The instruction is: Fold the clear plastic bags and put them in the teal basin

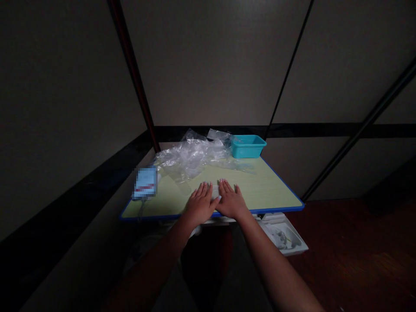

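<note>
My left hand [201,203] lies flat near the front edge of the table, fingers stretched forward. Beside it my right hand [231,202] is also flat, with its fingers a little apart and the two thumbs meeting. Between and under the hands shows a small piece of clear plastic [215,190], mostly covered, so its kind is hard to make out. A heap of crumpled clear plastic bags [195,154] spreads over the back of the table, beyond the fingertips.
A turquoise plastic basket [248,151] stands at the back right of the blue-edged table [269,190]. At the left edge rests a phone-like device [144,182], blurred, with a cable. Below the right side, an open white drawer [292,247] holds plastic items. Walls enclose the back and left.
</note>
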Motion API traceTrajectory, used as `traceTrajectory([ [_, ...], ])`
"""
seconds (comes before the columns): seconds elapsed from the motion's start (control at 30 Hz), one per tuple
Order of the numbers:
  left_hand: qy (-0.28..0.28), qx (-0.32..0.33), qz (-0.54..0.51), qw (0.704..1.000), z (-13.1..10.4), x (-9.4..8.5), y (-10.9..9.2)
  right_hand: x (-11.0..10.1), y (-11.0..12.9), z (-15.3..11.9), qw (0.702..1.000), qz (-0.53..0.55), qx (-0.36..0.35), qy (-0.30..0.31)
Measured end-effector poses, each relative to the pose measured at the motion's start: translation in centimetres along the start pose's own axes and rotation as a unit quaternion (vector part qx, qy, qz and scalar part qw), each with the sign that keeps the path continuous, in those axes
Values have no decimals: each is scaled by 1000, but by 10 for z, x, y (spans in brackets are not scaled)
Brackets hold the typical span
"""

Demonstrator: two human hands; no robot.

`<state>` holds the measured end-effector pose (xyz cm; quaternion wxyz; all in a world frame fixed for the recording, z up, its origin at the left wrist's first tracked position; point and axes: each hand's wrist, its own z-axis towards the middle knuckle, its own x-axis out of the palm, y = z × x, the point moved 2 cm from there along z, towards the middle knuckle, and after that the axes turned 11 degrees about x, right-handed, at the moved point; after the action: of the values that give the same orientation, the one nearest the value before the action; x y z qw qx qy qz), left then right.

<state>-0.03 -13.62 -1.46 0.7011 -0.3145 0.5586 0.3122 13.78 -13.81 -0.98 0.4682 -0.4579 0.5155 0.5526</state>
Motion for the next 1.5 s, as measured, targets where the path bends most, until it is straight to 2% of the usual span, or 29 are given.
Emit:
traceTrajectory([
  [0.13, 11, -11, 14, 1000, -5, -3, 4, 0, 0, 0, 1000, -1, -1, 5],
  [0.27, 3, -45, 10, 999, 3, -11, -5, -1, 0, -1, 1000, -1, -1, 0],
  [0.4, -21, 10, -17, 1000, 19, -15, -25, -3, -2, -3, 1000, -22, -13, 9],
  [0.5, -16, 13, -54, 998, 27, -10, -31, -4, -2, -3, 999, -34, -31, 13],
  [0.73, 7, -14, -57, 998, 16, 3, -15, -3, 0, -2, 1000, -15, 3, 8],
  [1.0, 19, -40, -11, 999, 3, -5, -10, -3, 0, -1, 1000, 11, 5, 15],
  [1.23, -2, -58, 21, 998, -8, -7, -7, 1, -2, 0, 1000, 13, -4, 1],
  [1.33, -7, -60, 31, 998, -12, -6, -4, 0, -3, -2, 1000, 14, -15, -20],
  [1.5, -23, -60, 39, 997, -12, -4, -6, -9, -5, -8, 994, 41, -23, -99],
])
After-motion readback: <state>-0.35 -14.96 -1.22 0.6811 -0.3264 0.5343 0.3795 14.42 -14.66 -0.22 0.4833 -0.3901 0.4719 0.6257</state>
